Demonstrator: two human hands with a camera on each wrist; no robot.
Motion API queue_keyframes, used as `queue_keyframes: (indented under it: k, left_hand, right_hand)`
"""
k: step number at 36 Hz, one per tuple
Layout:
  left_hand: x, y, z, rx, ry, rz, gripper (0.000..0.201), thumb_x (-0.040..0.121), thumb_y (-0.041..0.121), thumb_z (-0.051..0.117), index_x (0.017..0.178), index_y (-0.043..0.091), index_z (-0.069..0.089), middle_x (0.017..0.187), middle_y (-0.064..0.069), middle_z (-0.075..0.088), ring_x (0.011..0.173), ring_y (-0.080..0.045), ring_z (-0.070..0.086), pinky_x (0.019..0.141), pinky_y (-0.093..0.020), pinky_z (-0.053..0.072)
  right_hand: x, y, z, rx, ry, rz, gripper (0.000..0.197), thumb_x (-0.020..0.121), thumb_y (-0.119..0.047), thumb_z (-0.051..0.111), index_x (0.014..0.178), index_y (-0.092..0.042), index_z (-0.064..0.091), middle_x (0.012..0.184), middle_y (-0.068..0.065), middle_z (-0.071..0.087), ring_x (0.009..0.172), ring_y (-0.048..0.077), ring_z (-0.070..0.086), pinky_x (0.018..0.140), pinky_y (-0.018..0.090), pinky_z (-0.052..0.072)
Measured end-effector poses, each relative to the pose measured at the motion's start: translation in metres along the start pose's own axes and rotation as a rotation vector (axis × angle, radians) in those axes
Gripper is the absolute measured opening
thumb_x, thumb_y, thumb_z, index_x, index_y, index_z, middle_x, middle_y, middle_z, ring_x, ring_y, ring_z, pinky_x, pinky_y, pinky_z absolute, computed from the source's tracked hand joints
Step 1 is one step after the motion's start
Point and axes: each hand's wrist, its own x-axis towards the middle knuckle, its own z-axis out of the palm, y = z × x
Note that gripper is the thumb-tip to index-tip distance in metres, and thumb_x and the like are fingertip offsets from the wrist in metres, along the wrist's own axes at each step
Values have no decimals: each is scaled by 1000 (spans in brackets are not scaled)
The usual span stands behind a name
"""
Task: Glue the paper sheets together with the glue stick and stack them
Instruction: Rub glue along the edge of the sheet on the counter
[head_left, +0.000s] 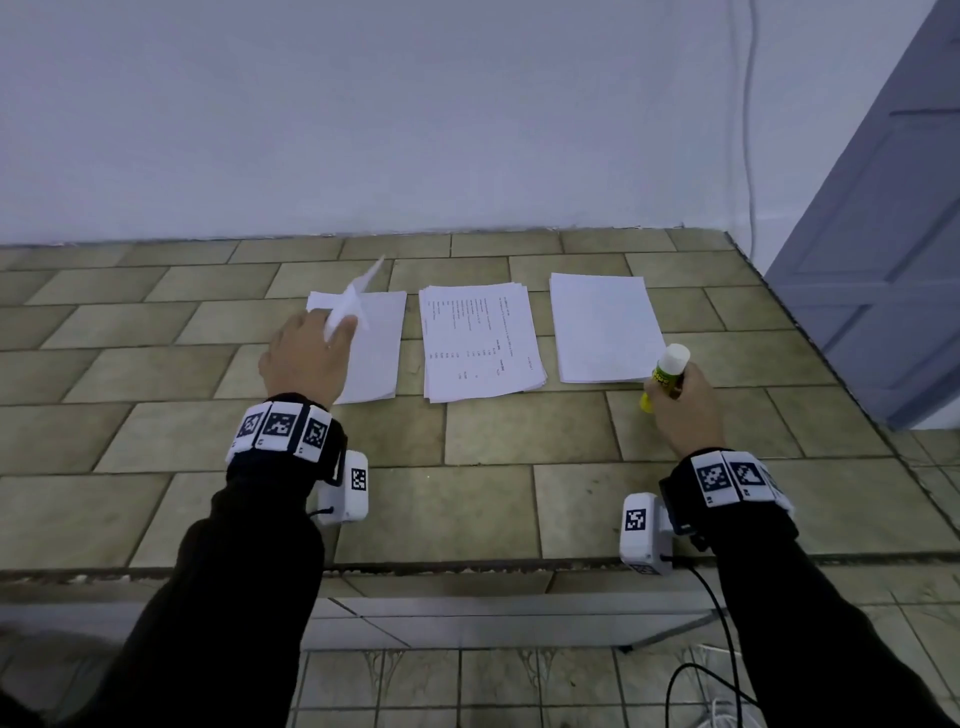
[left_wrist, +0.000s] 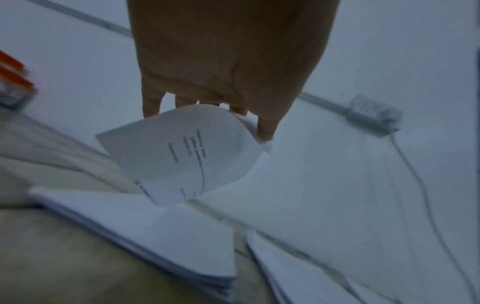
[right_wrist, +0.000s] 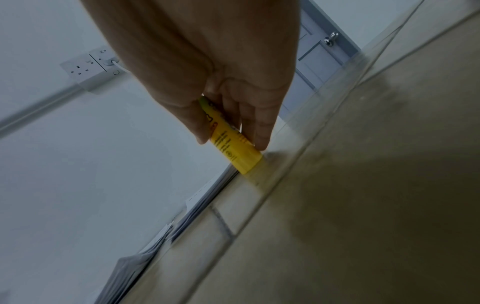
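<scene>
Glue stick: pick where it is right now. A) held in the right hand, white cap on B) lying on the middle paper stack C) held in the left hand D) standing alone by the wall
A: the right hand grips the glue stick, its white cap still on.

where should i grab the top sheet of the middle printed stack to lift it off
Take the printed stack by a near corner of its top sheet, coming from the front edge. The sheets there are fanned and slightly offset, so one can be pinched alone. The left hand already holds a curled sheet; the right hand grips the glue stick.
</scene>
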Motion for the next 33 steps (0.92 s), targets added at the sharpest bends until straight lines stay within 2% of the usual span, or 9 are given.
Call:
queue_keyframes:
  k: [2,5,7,10,14,18,23,30,33]
  left_hand:
    - [-5,4,-4,-39,23,64,59,94,59,34,114,10,61,115,-15,60,107,-38,55,90,-52,46]
    - [-24,15,-5,-88,-20,212,62,96,60,39,127,11,60,146,-19,46,134,-36,41,106,-54,38]
    - [-44,26,-3,-135,-113,323,63,93,60,43,135,14,57,157,-12,33,147,-30,25,116,-48,26]
    - [-73,40,0,-140,-295,498,74,83,71,37,135,23,58,159,-5,32,148,-24,21,116,-37,19]
    - [-94,41,13,49,-527,674,78,78,78,24,140,38,50,163,-1,22,151,-18,10,121,-40,16]
    - [-106,42,17,170,-708,710,74,76,75,33,142,44,44,164,4,15,152,-14,3,122,-43,15]
    - [-117,39,13,264,-839,721,61,89,39,64,145,42,39,164,6,13,151,-10,9,120,-27,10]
    - [-117,26,12,198,-902,716,69,85,28,66,146,41,38,164,8,-2,151,-8,-8,120,-25,2]
    - [-118,23,10,67,-839,614,68,80,37,56,145,37,39,164,8,4,149,-4,-5,117,-20,2]
  right_hand:
    - [0,0,0,2,0,0,33,96,-18,56,125,-4,50,119,16,59,111,34,54,92,38,40]
    - [1,-1,0,11,-9,-3,32,95,-17,56,125,-4,50,117,15,59,111,34,54,92,40,41]
    - [1,-1,0,12,-12,-4,32,95,-16,56,124,-3,50,117,16,59,110,34,54,93,42,42]
    - [1,0,1,4,-10,-3,32,95,-17,56,124,-2,50,116,16,59,109,34,54,88,38,40]
    - [0,0,0,6,-29,2,31,97,-16,54,124,-2,48,114,15,57,107,33,53,82,31,36]
    - [-1,1,1,23,-57,9,33,98,-17,51,127,-4,44,106,8,52,108,34,53,84,34,37]
    - [-3,2,0,31,-99,8,34,100,-17,47,130,-4,40,105,8,50,98,27,49,80,33,35]
    - [-7,1,-4,-59,-176,10,36,96,-3,47,129,-2,35,101,11,48,94,29,48,76,32,32]
    - [-7,-1,-6,-75,-202,-6,39,96,-4,48,132,-3,36,108,13,51,103,30,51,79,32,34]
